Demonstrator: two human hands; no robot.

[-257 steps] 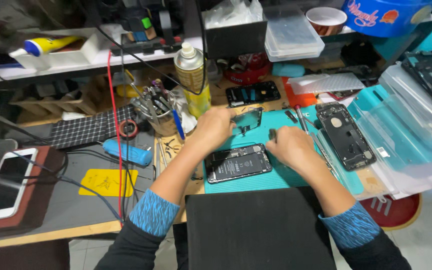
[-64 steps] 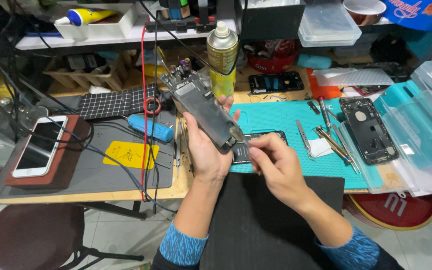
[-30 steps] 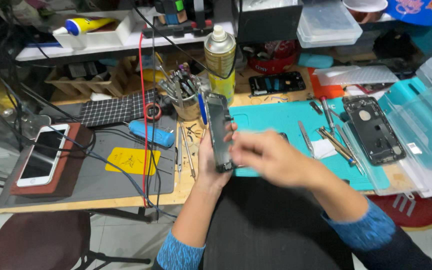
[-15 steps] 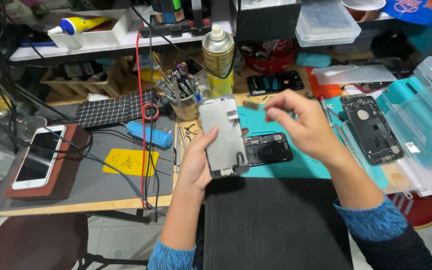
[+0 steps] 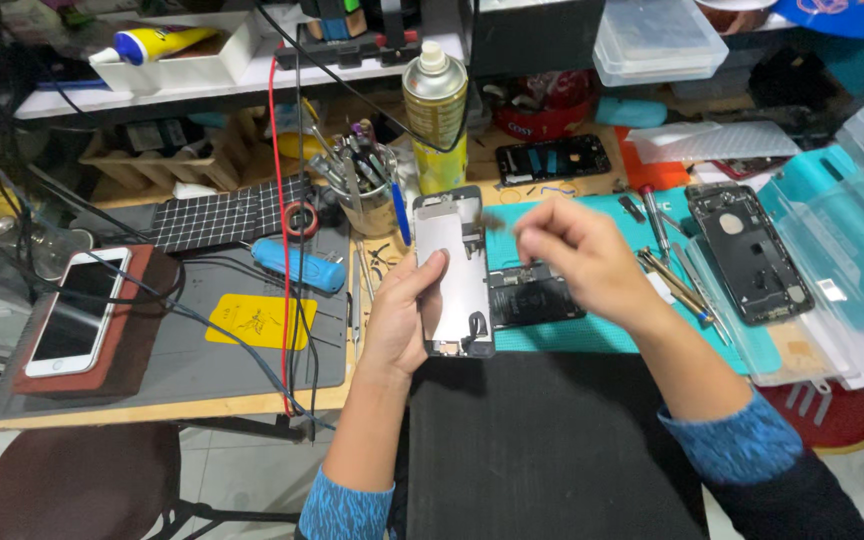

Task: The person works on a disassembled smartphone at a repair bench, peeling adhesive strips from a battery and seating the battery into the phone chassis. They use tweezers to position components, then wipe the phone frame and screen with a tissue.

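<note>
- The left hand (image 5: 404, 318) grips a phone screen (image 5: 455, 272) from the side, thumb across its silvery back, fingers behind it; the panel stands nearly upright, long edge pointing to 12 o'clock.
- The right hand (image 5: 582, 262) hovers at 3 o'clock of the screen, just beside its top corner; its fingers are curled together and blurred, and whether they pinch anything cannot be told.
- Below that hand, an opened phone body (image 5: 530, 296) lies on the teal mat (image 5: 592, 335), at 4 o'clock of the screen.
- A second phone shell (image 5: 749, 250), back up and dark, lies on the mat at 3 o'clock of the right hand, well apart.
- Tweezers and drivers (image 5: 674, 282) lie between the right hand and that shell.
- A spray can (image 5: 436, 122) stands at 12 o'clock of the screen, with a cup of tools (image 5: 365, 190) at 10 o'clock.
- A white phone (image 5: 80, 310) rests on a brown pad at 9 o'clock, far from the left hand.
- A blue tool (image 5: 301, 266) lies on the grey mat (image 5: 182, 360), at 9 o'clock of the screen.
</note>
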